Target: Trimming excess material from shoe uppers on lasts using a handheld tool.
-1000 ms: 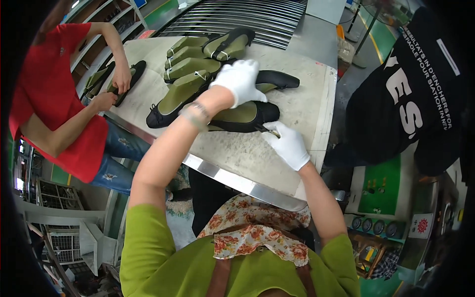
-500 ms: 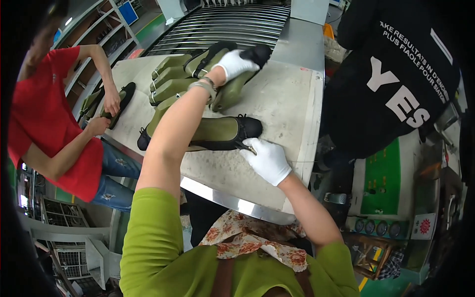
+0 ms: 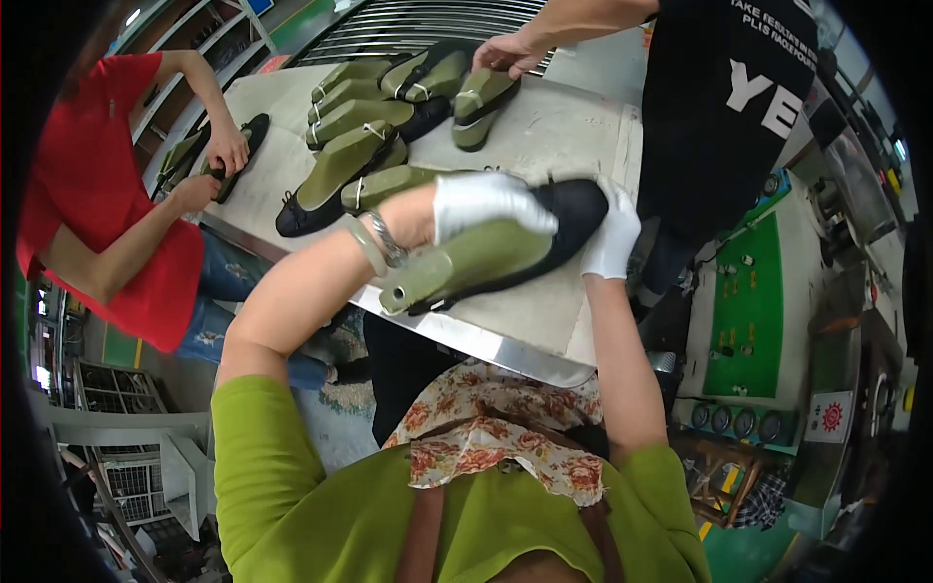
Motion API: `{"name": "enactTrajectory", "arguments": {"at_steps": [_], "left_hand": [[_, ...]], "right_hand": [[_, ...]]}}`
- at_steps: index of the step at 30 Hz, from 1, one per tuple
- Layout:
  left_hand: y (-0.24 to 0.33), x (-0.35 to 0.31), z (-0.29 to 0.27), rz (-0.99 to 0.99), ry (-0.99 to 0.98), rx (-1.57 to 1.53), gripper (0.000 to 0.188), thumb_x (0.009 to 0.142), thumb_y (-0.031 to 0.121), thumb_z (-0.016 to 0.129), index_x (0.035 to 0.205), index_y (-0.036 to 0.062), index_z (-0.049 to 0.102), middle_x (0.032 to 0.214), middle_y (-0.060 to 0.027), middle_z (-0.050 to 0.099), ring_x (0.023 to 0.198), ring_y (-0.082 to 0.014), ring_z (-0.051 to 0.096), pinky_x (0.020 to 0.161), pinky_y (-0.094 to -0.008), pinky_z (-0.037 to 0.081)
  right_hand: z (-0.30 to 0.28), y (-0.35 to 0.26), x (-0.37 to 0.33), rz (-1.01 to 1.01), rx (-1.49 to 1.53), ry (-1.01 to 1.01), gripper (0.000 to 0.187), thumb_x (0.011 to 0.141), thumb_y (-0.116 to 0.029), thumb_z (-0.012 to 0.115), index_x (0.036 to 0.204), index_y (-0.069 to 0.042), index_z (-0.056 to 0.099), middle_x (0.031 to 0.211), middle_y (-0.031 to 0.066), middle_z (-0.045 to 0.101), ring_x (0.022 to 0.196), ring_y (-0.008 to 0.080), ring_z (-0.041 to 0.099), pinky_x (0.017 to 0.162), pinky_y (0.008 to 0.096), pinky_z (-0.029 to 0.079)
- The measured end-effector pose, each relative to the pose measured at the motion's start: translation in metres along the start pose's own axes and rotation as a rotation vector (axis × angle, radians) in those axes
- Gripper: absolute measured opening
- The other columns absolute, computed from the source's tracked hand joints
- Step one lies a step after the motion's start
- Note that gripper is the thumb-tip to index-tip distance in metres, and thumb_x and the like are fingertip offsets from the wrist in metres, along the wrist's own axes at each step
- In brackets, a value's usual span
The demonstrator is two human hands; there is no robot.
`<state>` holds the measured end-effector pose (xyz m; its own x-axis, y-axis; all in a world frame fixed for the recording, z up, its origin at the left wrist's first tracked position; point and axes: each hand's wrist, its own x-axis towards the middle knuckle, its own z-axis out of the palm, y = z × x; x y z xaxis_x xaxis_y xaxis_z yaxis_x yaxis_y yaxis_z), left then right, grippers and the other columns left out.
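A black flat shoe (image 3: 573,222) on an olive green shoe last (image 3: 471,260) is tilted over the near right part of the table. My left hand (image 3: 491,206), in a white glove and slightly blurred, grips it from above around the middle. The toe is cupped by my gloved right hand (image 3: 614,233), its fingers wrapping the tip. Just beyond my left wrist lies another green last (image 3: 394,182), partly hidden by the hand. A black bow-trimmed shoe on its last (image 3: 335,185) rests left of that.
More shoes on lasts (image 3: 374,119) lie grouped on the pale table (image 3: 564,126). At the far side a co-worker's hand (image 3: 510,53) touches a shoe on a last (image 3: 481,102). On the left, a person in red (image 3: 117,194) handles another shoe (image 3: 243,155). Metal rollers (image 3: 389,34) adjoin the table.
My left hand has come back from the far shoes to the shoe now held near me. My right hand has shifted to a toe. The black-shirted co-worker's hand has reached in over the table.
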<state>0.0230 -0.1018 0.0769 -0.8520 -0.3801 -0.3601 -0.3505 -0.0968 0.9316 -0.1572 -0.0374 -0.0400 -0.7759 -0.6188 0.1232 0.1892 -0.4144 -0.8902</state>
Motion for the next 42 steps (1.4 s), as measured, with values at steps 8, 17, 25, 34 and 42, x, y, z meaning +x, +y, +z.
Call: {"name": "enactTrajectory", "arguments": {"at_steps": [8, 17, 25, 34, 42], "left_hand": [[-0.036, 0.004, -0.018, 0.086, 0.098, 0.557, 0.058, 0.084, 0.025, 0.073, 0.13, -0.0043, 0.055, 0.124, -0.0192, 0.063, 0.117, -0.0235, 0.058, 0.102, -0.0311, 0.043], [-0.063, -0.105, 0.007, 0.087, 0.621, 0.622, 0.083, 0.073, 0.045, 0.079, 0.131, -0.0069, 0.051, 0.126, -0.0229, 0.06, 0.117, -0.0328, 0.059, 0.101, -0.0364, 0.045], [-0.098, -0.095, 0.012, 0.288, 0.897, 0.771, 0.051, 0.072, 0.022, 0.084, 0.112, -0.0015, 0.062, 0.094, -0.0131, 0.07, 0.085, -0.0196, 0.068, 0.079, -0.032, 0.054], [-0.065, -0.019, -0.018, 0.628, 0.707, 1.001, 0.05, 0.077, 0.034, 0.078, 0.111, 0.0003, 0.064, 0.103, -0.0181, 0.067, 0.095, -0.0347, 0.064, 0.083, -0.0381, 0.051], [-0.098, -0.063, 0.014, 0.609, 1.202, 0.415, 0.021, 0.095, 0.015, 0.06, 0.107, -0.0015, 0.064, 0.091, -0.0083, 0.067, 0.08, -0.0156, 0.063, 0.076, -0.0279, 0.05]], "right_hand": [[0.0, -0.01, -0.011, 0.104, -0.241, -0.044, 0.022, 0.092, -0.022, 0.065, 0.102, -0.002, 0.067, 0.067, -0.0035, 0.049, 0.051, 0.0061, 0.042, 0.044, 0.0233, 0.037], [0.005, -0.032, -0.016, 0.109, -0.281, -0.08, 0.022, 0.092, -0.017, 0.066, 0.104, 0.002, 0.066, 0.08, -0.0041, 0.057, 0.069, 0.0029, 0.046, 0.06, 0.0198, 0.039], [0.0, -0.074, -0.068, 0.103, -0.528, -0.46, 0.022, 0.084, -0.008, 0.072, 0.103, 0.003, 0.066, 0.077, -0.0056, 0.059, 0.067, 0.0012, 0.046, 0.059, 0.0182, 0.04], [0.018, -0.034, -0.067, -0.111, -0.69, -0.621, 0.013, 0.085, -0.013, 0.067, 0.09, -0.001, 0.066, 0.072, 0.0082, 0.065, 0.062, 0.014, 0.059, 0.06, 0.029, 0.048], [0.018, -0.031, -0.072, -0.285, -0.728, -0.678, 0.022, 0.085, -0.013, 0.068, 0.105, -0.003, 0.067, 0.084, 0.0159, 0.069, 0.072, 0.0244, 0.068, 0.066, 0.032, 0.053]]}}
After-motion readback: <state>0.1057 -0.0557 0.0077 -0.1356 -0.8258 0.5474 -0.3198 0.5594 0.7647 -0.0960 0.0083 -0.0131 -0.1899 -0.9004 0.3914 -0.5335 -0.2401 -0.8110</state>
